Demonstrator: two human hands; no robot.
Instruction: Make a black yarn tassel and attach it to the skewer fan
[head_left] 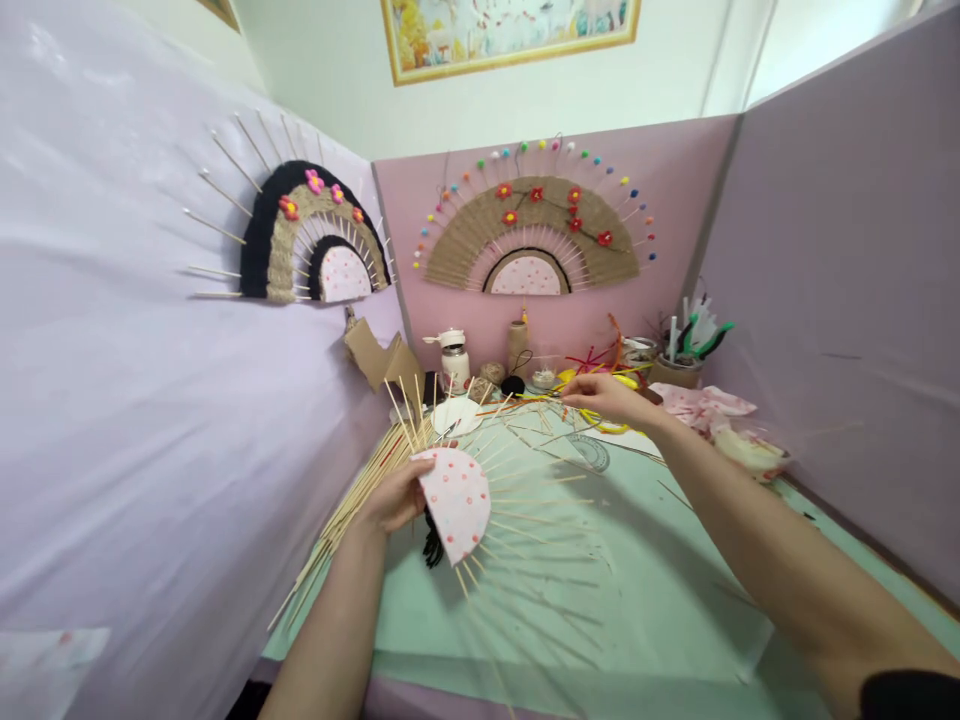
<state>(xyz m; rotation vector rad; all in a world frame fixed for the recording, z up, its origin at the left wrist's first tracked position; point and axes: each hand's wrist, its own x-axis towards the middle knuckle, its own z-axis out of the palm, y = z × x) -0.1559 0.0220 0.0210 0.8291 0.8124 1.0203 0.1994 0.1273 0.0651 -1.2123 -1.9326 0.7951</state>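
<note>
My left hand (401, 493) grips the straight edge of a pink half-disc (459, 497) with red dots, thumb on its front. Thin wooden sticks (536, 527) fan out from the half-disc's curved edge, over the green table. Black yarn (433, 540) hangs behind it, below my fingers. My right hand (604, 397) is reaching over the back of the table, beside yellow and orange pipe cleaners (609, 425). Its fingers are bent close together, and whatever may be between them is too small to make out.
A bundle of sticks (352, 500) lies at the left. At the back stand a white bottle (454, 365), twine balls and a pot of tools (679, 368). Pink cloth (701, 402) lies right. Finished fans (536, 230) hang on the partitions.
</note>
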